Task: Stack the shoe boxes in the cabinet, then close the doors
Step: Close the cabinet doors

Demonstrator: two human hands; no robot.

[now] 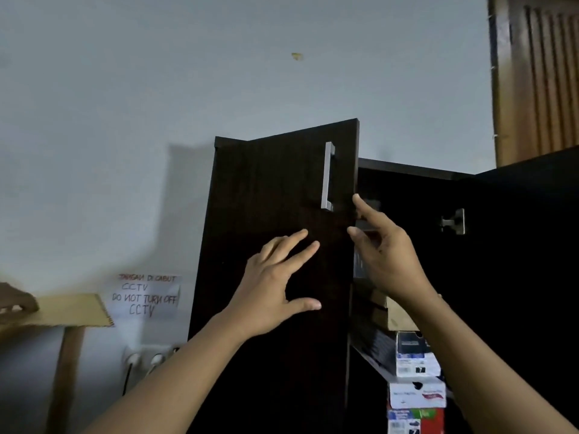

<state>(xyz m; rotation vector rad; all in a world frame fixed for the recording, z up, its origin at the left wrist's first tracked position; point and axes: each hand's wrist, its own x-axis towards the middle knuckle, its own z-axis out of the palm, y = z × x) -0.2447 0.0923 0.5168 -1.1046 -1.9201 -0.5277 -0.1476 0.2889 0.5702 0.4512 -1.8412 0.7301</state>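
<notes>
Dark, half-open cabinet door (pixel 275 245), one silver handle (pixel 328 177). Four stacked shoe boxes (pixel 413 364) visible inside. Left hand (pixel 279 286) and right hand (pixel 385 252) both spread, gripping nothing.

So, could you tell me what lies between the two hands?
In the head view, the left door's free edge runs between the left hand and right hand.

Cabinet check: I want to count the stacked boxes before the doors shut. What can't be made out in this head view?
- Shoe boxes: the stack's left part is hidden behind the left door, its bottom cut by the frame edge.
- Upper boxes: covered by the right hand.
- Cabinet interior: too dark.
- Right door: cut by the right edge.
- Box labels: too small.
</notes>
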